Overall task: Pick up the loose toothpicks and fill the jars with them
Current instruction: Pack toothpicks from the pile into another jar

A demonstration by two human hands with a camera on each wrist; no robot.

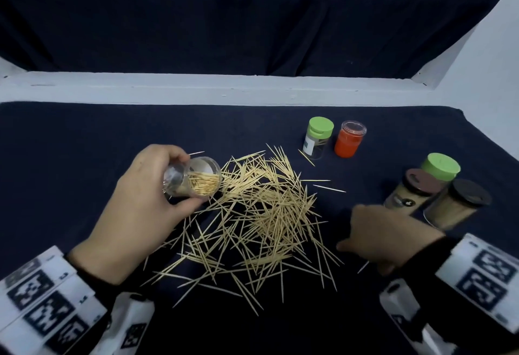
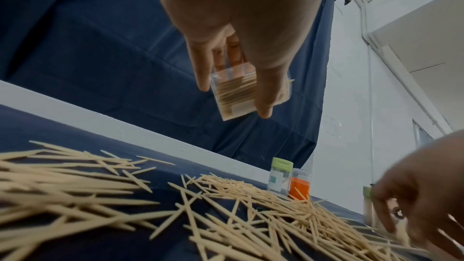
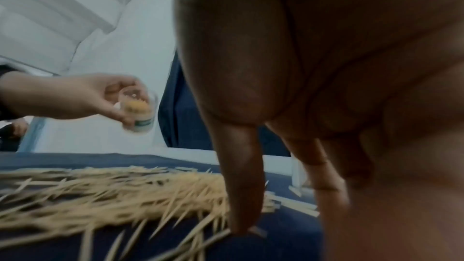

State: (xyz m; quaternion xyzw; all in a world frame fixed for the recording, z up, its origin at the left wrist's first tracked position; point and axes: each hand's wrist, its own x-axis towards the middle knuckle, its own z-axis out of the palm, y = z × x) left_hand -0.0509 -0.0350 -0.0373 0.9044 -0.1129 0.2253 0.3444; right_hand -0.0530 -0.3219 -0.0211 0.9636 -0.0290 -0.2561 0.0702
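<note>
A staged recording set-up, not a home: dark cloth backdrop (image 1: 252,17) hung behind the cloth-covered table (image 1: 84,135) (white walls beyond the backdrop).

Both hands are bare. A dark, near-black long sleeve (image 1: 92,279) is worn on the left arm, ending at the wrist just behind the left hand (image 1: 134,208). A matching dark sleeve (image 1: 421,253) is seen behind the right hand (image 1: 384,234). White box-shaped wrist units are strapped over both sleeves, each printed with black square fiducial markers: the left unit (image 1: 45,298) behind the left hand, the right unit (image 1: 486,279) behind the right hand. Small printed text beside the markers is too blurred to read. Further white marker-bearing housing (image 1: 132,326) is seen below the left unit.
</note>
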